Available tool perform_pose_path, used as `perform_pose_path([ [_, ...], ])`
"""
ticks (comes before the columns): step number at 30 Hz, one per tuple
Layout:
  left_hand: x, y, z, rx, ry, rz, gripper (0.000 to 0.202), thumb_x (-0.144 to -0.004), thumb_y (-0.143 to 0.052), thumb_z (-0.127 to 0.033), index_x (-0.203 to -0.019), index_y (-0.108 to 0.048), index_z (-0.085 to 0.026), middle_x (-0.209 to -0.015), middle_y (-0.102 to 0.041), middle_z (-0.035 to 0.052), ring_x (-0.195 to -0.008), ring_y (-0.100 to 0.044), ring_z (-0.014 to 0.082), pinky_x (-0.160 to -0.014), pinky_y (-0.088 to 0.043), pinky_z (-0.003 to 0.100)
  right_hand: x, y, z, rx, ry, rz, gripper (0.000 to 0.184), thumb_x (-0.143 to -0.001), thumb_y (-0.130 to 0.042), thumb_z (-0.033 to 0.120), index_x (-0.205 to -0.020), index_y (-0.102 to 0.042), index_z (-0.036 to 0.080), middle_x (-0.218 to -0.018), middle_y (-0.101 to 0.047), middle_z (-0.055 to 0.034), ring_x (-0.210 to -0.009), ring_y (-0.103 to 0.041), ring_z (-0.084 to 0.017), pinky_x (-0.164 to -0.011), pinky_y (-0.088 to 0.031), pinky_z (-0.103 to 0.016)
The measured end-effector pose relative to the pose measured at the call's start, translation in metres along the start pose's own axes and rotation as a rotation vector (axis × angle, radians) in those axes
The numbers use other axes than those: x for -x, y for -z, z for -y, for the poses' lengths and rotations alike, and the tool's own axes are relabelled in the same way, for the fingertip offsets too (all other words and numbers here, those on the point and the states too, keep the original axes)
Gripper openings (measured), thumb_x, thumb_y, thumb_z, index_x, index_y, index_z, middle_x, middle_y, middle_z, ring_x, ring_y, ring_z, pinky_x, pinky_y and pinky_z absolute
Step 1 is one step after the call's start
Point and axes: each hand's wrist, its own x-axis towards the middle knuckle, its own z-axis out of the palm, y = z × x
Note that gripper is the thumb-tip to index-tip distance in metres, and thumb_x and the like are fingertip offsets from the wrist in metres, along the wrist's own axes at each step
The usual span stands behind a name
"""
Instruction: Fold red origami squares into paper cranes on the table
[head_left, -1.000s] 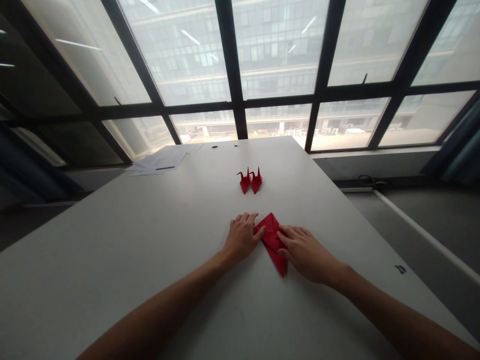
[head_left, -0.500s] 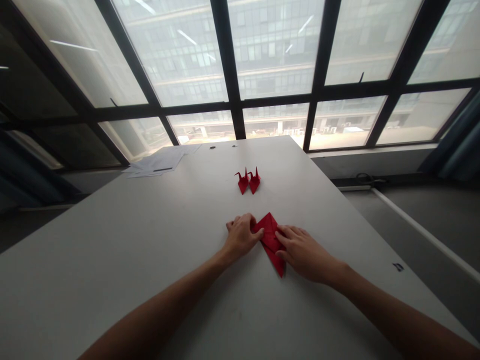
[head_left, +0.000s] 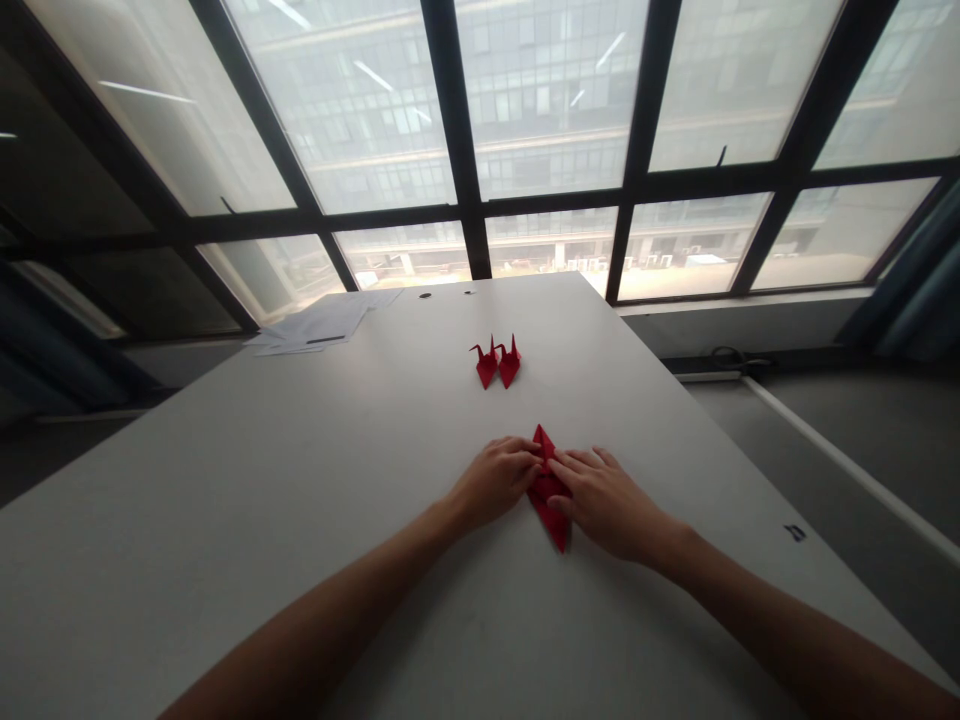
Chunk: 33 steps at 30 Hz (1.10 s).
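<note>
A folded piece of red paper [head_left: 548,500] lies flat on the white table [head_left: 300,480], its long point aimed toward me. My left hand [head_left: 495,480] has its fingers curled over the paper's left flap and presses it toward the middle. My right hand [head_left: 600,495] lies on the right side of the paper with its fingers stretched out, holding it down. The two hands nearly meet over the paper and hide most of it. Farther back stand two finished red paper cranes [head_left: 497,362], side by side.
A loose stack of white sheets [head_left: 319,325] with a dark pen lies at the table's far left corner. Two small dark holes [head_left: 447,294] sit near the far edge. Large windows rise behind. A small dark mark [head_left: 794,532] is near the right edge.
My left hand has moved right and folded the paper's left flap inward. The visible red shape is narrower now. My right hand has hardly moved.
</note>
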Motion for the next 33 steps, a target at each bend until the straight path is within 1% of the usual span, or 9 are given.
perform_pose_path([
  [4,0.0,0.005,0.003,-0.034,-0.005,0.011,0.025,-0.098,-0.051,-0.029,-0.102,-0.075,-0.028,-0.111,-0.072,0.0025,-0.105,-0.063,0.0198,-0.102,-0.04,0.038,0.0,-0.001,-0.001,-0.013,0.023,0.043,0.049,-0.101,-0.04,0.042,-0.146,-0.043,0.023,-0.15,-0.045,-0.0131,-0.141,-0.035,-0.032,-0.115,-0.017,-0.06],
  [6,0.0,0.008,0.004,-0.059,0.004,0.027,0.028,-0.099,-0.048,-0.03,-0.113,-0.072,-0.029,-0.114,-0.071,0.0035,-0.109,-0.061,0.02,-0.105,-0.039,0.038,0.001,0.0,-0.004,-0.016,0.032,0.082,0.051,-0.101,-0.038,0.045,-0.147,-0.043,0.023,-0.154,-0.039,-0.013,-0.144,-0.028,-0.034,-0.115,-0.015,-0.062],
  [8,0.001,0.01,0.006,-0.096,0.01,0.065,0.035,-0.101,-0.042,-0.031,-0.13,-0.062,-0.03,-0.128,-0.066,0.0045,-0.123,-0.055,0.0211,-0.109,-0.035,0.04,0.001,0.001,-0.007,-0.019,0.036,0.107,0.051,-0.1,-0.04,0.045,-0.147,-0.043,0.023,-0.156,-0.037,-0.0127,-0.145,-0.026,-0.035,-0.115,-0.013,-0.062],
  [11,0.002,0.009,0.011,-0.155,0.015,0.152,0.045,-0.103,-0.034,-0.039,-0.146,-0.044,-0.031,-0.149,-0.048,0.0031,-0.143,-0.035,0.0227,-0.116,-0.028,0.044,0.002,0.004,-0.011,-0.022,0.033,0.125,0.049,-0.099,-0.043,0.043,-0.145,-0.047,0.025,-0.156,-0.036,-0.012,-0.145,-0.025,-0.036,-0.115,-0.012,-0.063],
  [16,0.002,0.007,0.016,-0.198,0.051,0.122,0.05,-0.104,-0.032,-0.041,-0.151,-0.036,-0.027,-0.156,-0.037,0.006,-0.147,-0.026,0.0225,-0.119,-0.023,0.043,0.001,0.008,-0.012,-0.036,0.034,0.133,0.043,-0.099,-0.042,0.043,-0.137,-0.055,0.027,-0.153,-0.041,-0.0106,-0.144,-0.027,-0.036,-0.114,-0.015,-0.063],
  [19,0.002,0.01,0.015,-0.173,-0.03,0.212,0.052,-0.103,-0.034,-0.044,-0.153,-0.028,-0.034,-0.16,-0.03,0.002,-0.151,-0.016,0.0226,-0.121,-0.016,0.048,0.001,0.01,-0.012,-0.047,0.045,0.141,0.041,-0.099,-0.043,0.041,-0.136,-0.056,0.028,-0.154,-0.04,-0.0098,-0.145,-0.026,-0.035,-0.114,-0.013,-0.063],
  [21,0.003,0.011,0.015,-0.176,-0.043,0.246,0.05,-0.103,-0.034,-0.046,-0.152,-0.03,-0.037,-0.16,-0.029,-0.0001,-0.151,-0.013,0.0229,-0.121,-0.013,0.051,0.0,0.01,-0.012,-0.05,0.039,0.144,0.041,-0.099,-0.043,0.041,-0.136,-0.056,0.029,-0.155,-0.04,-0.0092,-0.145,-0.027,-0.035,-0.114,-0.013,-0.063],
  [28,0.006,-0.001,0.023,-0.279,0.127,0.159,0.053,-0.103,-0.029,-0.05,-0.151,-0.036,-0.028,-0.16,-0.028,0.0061,-0.151,-0.013,0.0279,-0.118,-0.018,0.056,0.0,0.011,-0.012,-0.044,0.047,0.145,0.04,-0.1,-0.041,0.041,-0.134,-0.058,0.03,-0.152,-0.044,-0.0094,-0.143,-0.03,-0.036,-0.112,-0.015,-0.065],
  [33,0.003,-0.006,0.027,-0.258,0.275,0.061,0.058,-0.102,-0.033,-0.047,-0.151,-0.035,-0.015,-0.156,-0.035,0.0147,-0.148,-0.023,0.0289,-0.119,-0.024,0.051,-0.001,0.014,-0.014,-0.066,0.054,0.134,0.038,-0.101,-0.039,0.042,-0.126,-0.064,0.03,-0.151,-0.046,-0.008,-0.144,-0.03,-0.034,-0.114,-0.014,-0.064],
])
